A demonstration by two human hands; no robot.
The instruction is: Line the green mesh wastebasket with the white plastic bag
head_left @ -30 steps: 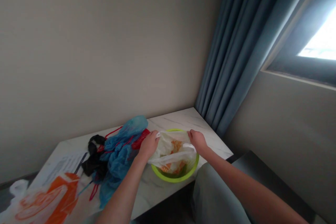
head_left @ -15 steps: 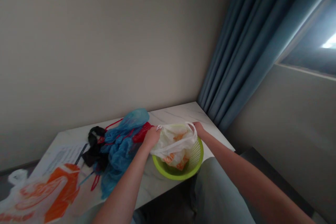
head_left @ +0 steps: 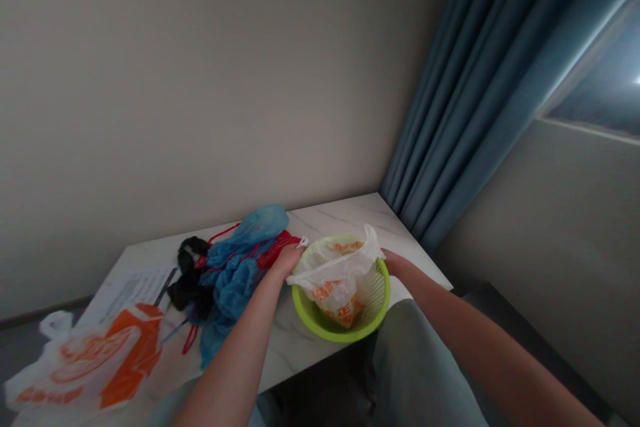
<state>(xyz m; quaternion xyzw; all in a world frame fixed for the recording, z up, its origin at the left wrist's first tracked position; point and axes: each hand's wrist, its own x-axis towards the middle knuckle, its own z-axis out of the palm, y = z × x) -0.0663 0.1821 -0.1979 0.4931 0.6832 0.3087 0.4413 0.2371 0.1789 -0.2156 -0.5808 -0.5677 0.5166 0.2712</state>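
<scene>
A white plastic bag [head_left: 345, 273] with orange print lies spread inside a lime-green plastic basket [head_left: 345, 335], its upper edge drawn across the opening. At the basket's left rim, my left hand [head_left: 290, 257] is closed on the bag's left edge, with a white tip poking up above the fingers. On the opposite side, my right hand [head_left: 393, 263] grips the bag's right edge by the rim; its fingertips are hidden behind the plastic. One loose handle stands up beside that hand.
Left of the basket on the marbled white table [head_left: 340, 210] lie crumpled blue bags [head_left: 233, 287], a red bag [head_left: 277, 248] and black bags [head_left: 193, 287]. Another orange-printed white bag [head_left: 90, 363] and a printed sheet [head_left: 133, 287] lie nearer. A blue curtain [head_left: 450, 113] hangs at right.
My right hand has moved slightly right and down along the basket rim, drawing the bag's edge with it. The bag sits wider and lower in the basket. My left hand has lowered slightly.
</scene>
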